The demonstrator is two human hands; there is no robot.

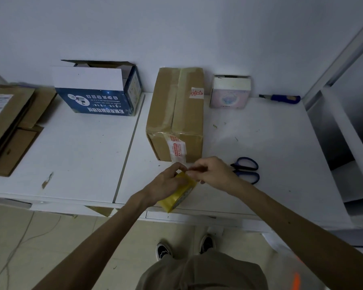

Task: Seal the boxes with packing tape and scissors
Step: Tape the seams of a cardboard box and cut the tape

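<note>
A yellowish roll of packing tape [179, 195] is held above the table's front edge, gripped by my left hand [168, 184]. My right hand [210, 171] pinches at the tape's end on top of the roll, fingertips meeting those of the left hand. Just beyond the hands lies a long brown cardboard box [177, 114] with tape along its top seam and a red-and-white label on its near end. Blue-handled scissors [246, 169] lie on the table right of my right hand, partly hidden by it.
A blue and white box [99, 91] with open flaps stands at the back left, a small pale box [230, 93] at the back right. A blue utility knife [281, 99] lies by the wall. Flattened cardboard [11, 124] is stacked at the far left of the white table [270, 143].
</note>
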